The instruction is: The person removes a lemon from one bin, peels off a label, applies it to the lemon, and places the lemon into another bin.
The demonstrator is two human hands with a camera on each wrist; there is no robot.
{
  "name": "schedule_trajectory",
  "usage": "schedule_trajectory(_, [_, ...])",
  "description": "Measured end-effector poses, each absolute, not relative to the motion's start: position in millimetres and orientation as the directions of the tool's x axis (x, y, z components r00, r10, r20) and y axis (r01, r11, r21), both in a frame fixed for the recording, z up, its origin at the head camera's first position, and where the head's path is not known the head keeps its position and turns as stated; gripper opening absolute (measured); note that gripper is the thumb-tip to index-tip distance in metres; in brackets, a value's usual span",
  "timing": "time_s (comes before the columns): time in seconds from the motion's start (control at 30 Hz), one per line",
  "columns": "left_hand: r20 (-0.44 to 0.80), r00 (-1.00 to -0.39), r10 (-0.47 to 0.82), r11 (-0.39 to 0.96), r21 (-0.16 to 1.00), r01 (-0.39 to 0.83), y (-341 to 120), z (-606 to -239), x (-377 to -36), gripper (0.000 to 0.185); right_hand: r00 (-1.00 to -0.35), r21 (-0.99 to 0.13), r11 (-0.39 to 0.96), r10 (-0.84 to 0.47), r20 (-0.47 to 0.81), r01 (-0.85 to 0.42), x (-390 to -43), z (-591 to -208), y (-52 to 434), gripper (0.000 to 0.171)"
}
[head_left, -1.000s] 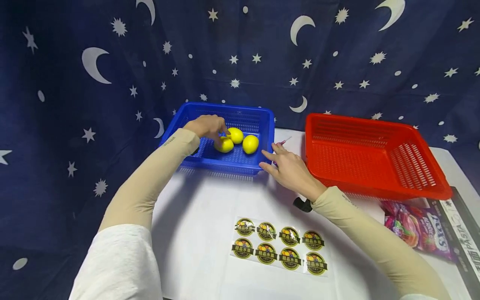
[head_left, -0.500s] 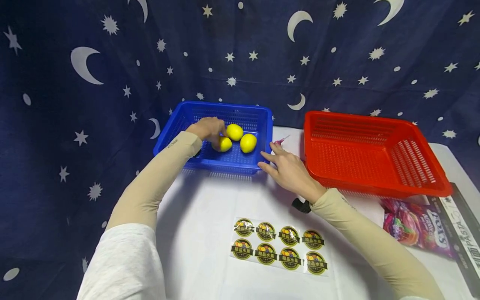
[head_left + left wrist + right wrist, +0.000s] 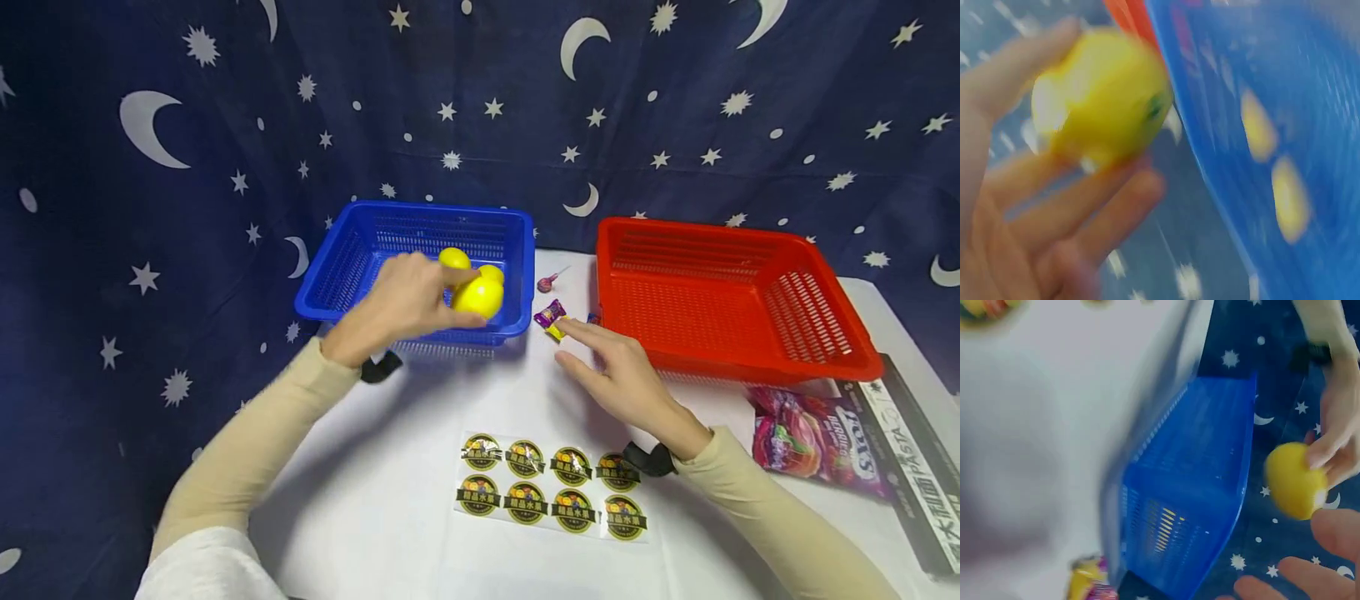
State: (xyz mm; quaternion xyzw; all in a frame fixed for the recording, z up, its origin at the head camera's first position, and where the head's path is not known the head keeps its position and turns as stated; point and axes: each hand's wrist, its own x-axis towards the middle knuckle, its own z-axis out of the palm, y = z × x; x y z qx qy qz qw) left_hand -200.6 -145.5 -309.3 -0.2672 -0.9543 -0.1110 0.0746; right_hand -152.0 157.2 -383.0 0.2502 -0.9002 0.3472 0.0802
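Observation:
My left hand (image 3: 401, 300) grips a yellow lemon (image 3: 478, 297) between thumb and fingers, close over the front right part of the blue basket (image 3: 528, 267). A green spot shows on one end of this lemon (image 3: 1100, 94) in the left wrist view. Two other lemons (image 3: 454, 259) lie inside the basket, one partly hidden behind the held one. To the basket's right, my right hand (image 3: 622, 379) reaches forward with fingers extended and holds nothing. Its fingertips overlap a small yellow wrapped candy in the head view, beside a purple wrapped candy (image 3: 550, 313).
A pink lollipop (image 3: 547, 284) lies between the blue basket and a larger red basket (image 3: 720, 367). Nearer me is a sheet of round black-and-gold stickers (image 3: 551, 485). A purple candy bag (image 3: 817, 442) and a long pasta box (image 3: 911, 467) occupy the right side.
My left hand has lifted a lemon from among the others and brought it right and toward me. My right hand has left the blue basket's corner and moved right and toward me.

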Motion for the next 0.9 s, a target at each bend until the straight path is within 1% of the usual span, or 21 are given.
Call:
schedule_trajectory(0.03, [0.25, -0.835, 0.49, 0.817, 0.202, 0.54, -138.1, -318.0, -183.8, 0.061, -0.86, -0.592, 0.625, -0.398, 0.318, -0.508, -145.7, -386.2, 161.9, 0.046])
schedule_trajectory(0.1, [0.309, -0.821, 0.48, 0.787, 0.262, 0.559, -122.5, -338.5, -155.7, 0.058, -0.855, -0.603, 0.609, -0.415, 0.311, -0.515, -134.9, -393.7, 169.9, 0.047])
schedule_trajectory(0.17, [0.315, -0.83, 0.461, 0.764, 0.334, 0.551, -107.1, -360.8, -138.7, 0.049, -0.85, -0.609, 0.6, -0.436, 0.295, -0.519, -127.7, -401.7, 175.5, 0.05])
schedule_trajectory(0.23, [0.278, -0.856, 0.435, 0.764, 0.389, 0.515, -93.0, -380.9, -132.3, 0.04, -0.844, -0.618, 0.588, -0.459, 0.276, -0.522, -125.2, -409.7, 178.4, 0.054])
schedule_trajectory(0.3, [0.221, -0.887, 0.405, 0.781, 0.421, 0.462, -81.0, -396.4, -133.7, 0.036, -0.846, -0.637, 0.578, -0.473, 0.247, -0.51, -126.4, -416.7, 179.2, 0.058])
schedule_trajectory(0.33, [0.191, -0.902, 0.388, 0.794, 0.428, 0.432, -75.9, -402.4, -135.7, 0.037, -0.846, -0.645, 0.576, -0.479, 0.234, -0.503, -128.2, -419.9, 179.0, 0.059])
schedule_trajectory(0.4, [0.14, -0.922, 0.362, 0.817, 0.428, 0.386, -67.3, -410.5, -140.8, 0.043, -0.85, -0.659, 0.573, -0.483, 0.208, -0.487, -132.4, -426.0, 177.5, 0.061])
schedule_trajectory(0.5, [0.083, -0.931, 0.356, 0.833, 0.424, 0.356, -57.8, -416.7, -147.2, 0.053, -0.852, -0.67, 0.573, -0.491, 0.181, -0.473, -139.2, -433.8, 173.8, 0.062])
schedule_trajectory(0.57, [0.054, -0.929, 0.366, 0.83, 0.433, 0.352, -53.9, -418.6, -149.6, 0.056, -0.851, -0.657, 0.584, -0.492, 0.182, -0.477, -142.6, -438.3, 171.6, 0.063])
schedule_trajectory(0.63, [0.026, -0.922, 0.386, 0.815, 0.459, 0.354, -51.8, -420.8, -150.8, 0.055, -0.853, -0.643, 0.599, -0.491, 0.178, -0.478, -144.9, -441.1, 170.0, 0.061])
schedule_trajectory(0.8, [-0.06, -0.892, 0.448, 0.737, 0.589, 0.331, -56.6, -423.1, -149.6, 0.034, -0.849, -0.616, 0.623, -0.505, 0.154, -0.482, -146.9, -442.7, 169.9, 0.056])
schedule_trajectory(0.9, [-0.099, -0.873, 0.478, 0.696, 0.649, 0.307, -61.0, -422.0, -148.6, 0.034, -0.833, -0.615, 0.61, -0.532, 0.151, -0.5, -147.2, -442.0, 171.1, 0.055])
